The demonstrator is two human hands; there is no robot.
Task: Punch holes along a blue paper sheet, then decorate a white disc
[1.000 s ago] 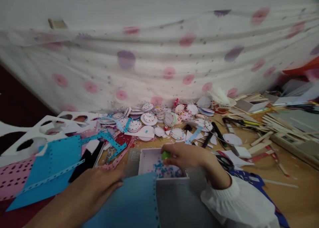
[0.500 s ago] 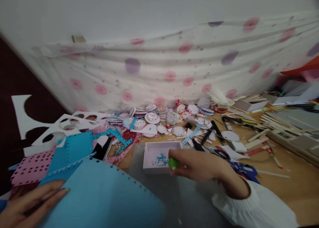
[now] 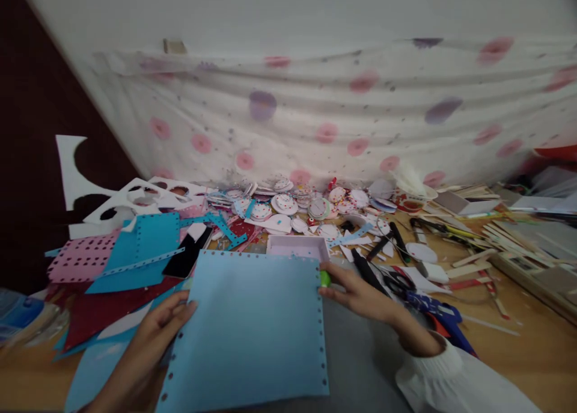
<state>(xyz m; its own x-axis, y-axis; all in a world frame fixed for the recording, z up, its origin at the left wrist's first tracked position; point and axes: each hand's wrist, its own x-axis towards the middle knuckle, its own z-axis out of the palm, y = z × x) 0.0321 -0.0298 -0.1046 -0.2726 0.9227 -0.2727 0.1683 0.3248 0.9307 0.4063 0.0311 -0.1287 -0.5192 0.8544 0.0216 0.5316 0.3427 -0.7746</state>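
Note:
A light blue paper sheet (image 3: pixel 256 329) with small holes punched along its left, top and right edges lies in front of me, over a grey mat (image 3: pixel 356 353). My left hand (image 3: pixel 169 323) pinches it by the left edge. At the upper right corner, my right hand (image 3: pixel 349 290) grips a small green hole punch (image 3: pixel 325 278), mostly covered by the fingers. Whether the punch's mouth is around the paper edge I cannot tell. Behind the sheet stands a shallow white box (image 3: pixel 297 244), its inside largely hidden by the paper.
Piles of decorated paper discs (image 3: pixel 283 204) line the back. Punched blue and pink sheets (image 3: pixel 85 256) and a black phone (image 3: pixel 187 253) lie left. Scissors (image 3: pixel 399 279), a blue glue gun (image 3: pixel 433 308) and wooden sticks (image 3: pixel 478 260) crowd the right.
The blue sheet has turned and moved in front of the box. My right hand, with the punch, has gone from over the box to the sheet's corner. My left hand has moved right.

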